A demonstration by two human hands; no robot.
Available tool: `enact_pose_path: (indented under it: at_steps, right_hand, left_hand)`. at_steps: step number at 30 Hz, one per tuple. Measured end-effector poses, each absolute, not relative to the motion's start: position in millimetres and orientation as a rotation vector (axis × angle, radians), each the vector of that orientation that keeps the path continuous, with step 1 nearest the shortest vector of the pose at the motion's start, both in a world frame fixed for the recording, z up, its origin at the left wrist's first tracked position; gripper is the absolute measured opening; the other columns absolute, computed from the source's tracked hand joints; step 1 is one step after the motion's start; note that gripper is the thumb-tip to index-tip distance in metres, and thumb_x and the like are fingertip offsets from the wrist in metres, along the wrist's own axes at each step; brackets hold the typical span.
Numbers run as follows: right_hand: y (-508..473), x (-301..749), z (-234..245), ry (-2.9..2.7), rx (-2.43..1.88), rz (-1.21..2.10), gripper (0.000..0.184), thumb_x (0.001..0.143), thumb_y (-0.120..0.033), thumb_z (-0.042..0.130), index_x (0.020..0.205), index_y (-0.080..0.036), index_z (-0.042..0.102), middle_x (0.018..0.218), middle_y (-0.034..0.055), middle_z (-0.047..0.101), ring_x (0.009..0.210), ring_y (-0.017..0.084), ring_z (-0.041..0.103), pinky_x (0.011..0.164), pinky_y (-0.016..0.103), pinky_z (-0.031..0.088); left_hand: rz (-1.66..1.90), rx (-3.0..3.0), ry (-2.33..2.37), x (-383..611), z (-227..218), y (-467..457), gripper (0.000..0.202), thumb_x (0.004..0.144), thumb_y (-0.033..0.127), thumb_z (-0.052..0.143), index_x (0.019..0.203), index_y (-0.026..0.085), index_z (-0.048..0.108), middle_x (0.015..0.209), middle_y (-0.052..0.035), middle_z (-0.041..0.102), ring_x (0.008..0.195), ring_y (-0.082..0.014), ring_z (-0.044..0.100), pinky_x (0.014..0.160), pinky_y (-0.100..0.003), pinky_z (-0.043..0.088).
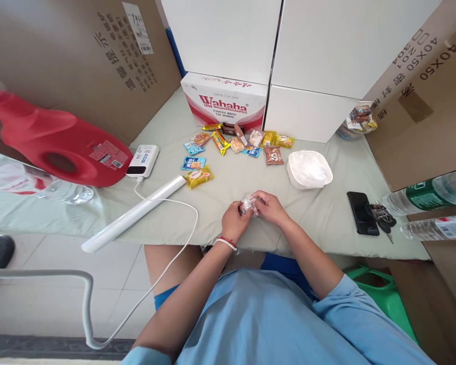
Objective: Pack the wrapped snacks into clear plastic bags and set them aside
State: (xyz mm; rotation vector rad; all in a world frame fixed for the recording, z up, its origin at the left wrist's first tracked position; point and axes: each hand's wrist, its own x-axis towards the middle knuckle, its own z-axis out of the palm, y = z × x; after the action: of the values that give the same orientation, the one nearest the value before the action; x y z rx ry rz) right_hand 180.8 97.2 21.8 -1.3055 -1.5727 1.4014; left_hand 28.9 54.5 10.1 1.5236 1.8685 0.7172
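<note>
Both hands meet near the table's front edge around a crumpled piece of clear plastic film [248, 204]. My left hand [234, 221] is closed on its left side, with a red and white bracelet at the wrist. From the right, my right hand [269, 207] pinches the same film. Whether anything is wrapped inside cannot be made out. Right of and beyond the hands stands a white plastic bowl [293, 177] with clear film in it. A roll of plastic film [136, 213] lies slanted on the left, one end by a yellow snack packet [199, 177].
Several wrapped snacks [220, 142] lie before a Wahaba-style water carton [223, 104]. A white power bank [143, 160] trails a white cable [189, 205] over the table edge. A red jug [68, 142] stands left; a phone [362, 213], keys [383, 215] and water bottles [433, 195] lie right.
</note>
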Motion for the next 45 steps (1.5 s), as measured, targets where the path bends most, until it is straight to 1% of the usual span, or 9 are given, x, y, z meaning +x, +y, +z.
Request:
enact_pose_path:
  at_steps: [7, 12, 16, 20, 25, 30, 34, 41, 45]
  right_hand:
    - [59.9, 191.5, 27.4, -1.267, -1.243, 1.409, 0.021, 0.087, -0.038, 0.060, 0.101, -0.025, 0.067, 0.085, -0.0013, 0.071, 0.073, 0.016, 0.066, 0.075, 0.031, 0.056]
    - [40.1, 198.8, 21.0, -0.858, -1.213, 1.595, 0.045, 0.086, -0.056, 0.066, 0.119, -0.026, 0.064, 0.101, 0.0036, 0.075, 0.091, 0.021, 0.070, 0.082, 0.037, 0.058]
    - [42.3, 199.2, 9.3, -0.904, -1.302, 1.502, 0.049, 0.083, -0.057, 0.072, 0.117, -0.023, 0.066, 0.108, 0.0065, 0.076, 0.097, 0.022, 0.070, 0.087, 0.036, 0.057]
    - [50.9, 198.6, 1.9, -0.919, -1.319, 1.446, 0.044, 0.078, -0.046, 0.078, 0.114, -0.024, 0.065, 0.108, 0.0050, 0.076, 0.092, 0.021, 0.072, 0.088, 0.037, 0.057]
    - [55.4, 213.8, 5.4, -0.847, -1.205, 1.386, 0.045, 0.077, -0.041, 0.080, 0.117, -0.025, 0.066, 0.104, 0.0029, 0.075, 0.092, 0.021, 0.070, 0.090, 0.037, 0.056]
    - [40.5, 234.3, 10.8, -1.049, -1.126, 1.452, 0.040, 0.079, -0.043, 0.081, 0.113, -0.026, 0.070, 0.108, 0.0026, 0.075, 0.100, 0.020, 0.068, 0.095, 0.036, 0.054]
    - [24.4, 239.4, 12.5, -1.192, -1.107, 1.505, 0.041, 0.088, -0.049, 0.073, 0.123, -0.028, 0.070, 0.122, 0.0036, 0.071, 0.112, 0.022, 0.067, 0.101, 0.038, 0.052]
    - [21.5, 267.9, 37.7, -1.203, -1.345, 1.299, 0.033, 0.090, -0.052, 0.070, 0.115, -0.031, 0.073, 0.109, 0.0042, 0.072, 0.103, 0.024, 0.068, 0.093, 0.038, 0.055]
    - [37.7, 313.6, 66.2, -1.162, -1.443, 1.142, 0.031, 0.089, -0.050, 0.073, 0.114, -0.032, 0.075, 0.109, 0.0036, 0.073, 0.099, 0.024, 0.069, 0.091, 0.038, 0.057]
  left_hand:
    - [1.153, 2.012, 1.945, 51.9, 11.0, 38.8, 0.010, 0.090, 0.020, 0.060, 0.098, 0.019, 0.066, 0.108, -0.0127, 0.070, 0.105, -0.0263, 0.063, 0.088, -0.039, 0.048]
    - [1.055, 2.486, 1.588, 60.6, -5.6, 21.5, 0.027, 0.090, 0.012, 0.054, 0.111, 0.017, 0.070, 0.126, -0.0179, 0.069, 0.129, -0.0319, 0.057, 0.099, -0.049, 0.047]
    - [0.979, 2.587, 1.165, 64.3, -19.0, 3.3, 0.025, 0.080, 0.011, 0.055, 0.097, 0.015, 0.073, 0.128, -0.0180, 0.069, 0.144, -0.0343, 0.046, 0.118, -0.059, 0.038]
    - [0.932, 2.457, 0.974, 60.7, -16.8, -1.6, 0.019, 0.076, 0.011, 0.055, 0.086, 0.018, 0.069, 0.107, -0.0127, 0.074, 0.135, -0.0328, 0.056, 0.126, -0.065, 0.025]
    - [1.132, 1.723, 1.098, 51.9, -1.0, 4.0, 0.008, 0.090, 0.022, 0.057, 0.093, 0.022, 0.065, 0.100, -0.0080, 0.070, 0.109, -0.0243, 0.068, 0.104, -0.048, 0.053]
    - [1.202, 0.702, 1.181, 53.9, 14.4, 27.4, 0.049, 0.082, 0.054, 0.077, 0.117, 0.025, 0.060, 0.117, -0.0059, 0.065, 0.100, -0.0202, 0.067, 0.085, -0.038, 0.057]
    - [1.076, 0.780, 1.196, 66.3, 20.5, 39.6, 0.058, 0.069, 0.052, 0.088, 0.111, 0.019, 0.065, 0.104, -0.0040, 0.071, 0.089, -0.0176, 0.066, 0.082, -0.032, 0.055]
    - [0.903, 1.060, 1.100, 86.6, 26.8, 39.7, 0.051, 0.088, 0.054, 0.070, 0.127, 0.022, 0.061, 0.127, -0.0094, 0.069, 0.117, -0.0246, 0.066, 0.100, -0.041, 0.056]
    - [0.866, 1.257, 1.163, 72.7, 49.9, 46.9, 0.042, 0.094, 0.056, 0.061, 0.116, 0.022, 0.069, 0.125, -0.0127, 0.071, 0.116, -0.0289, 0.068, 0.098, -0.047, 0.057]
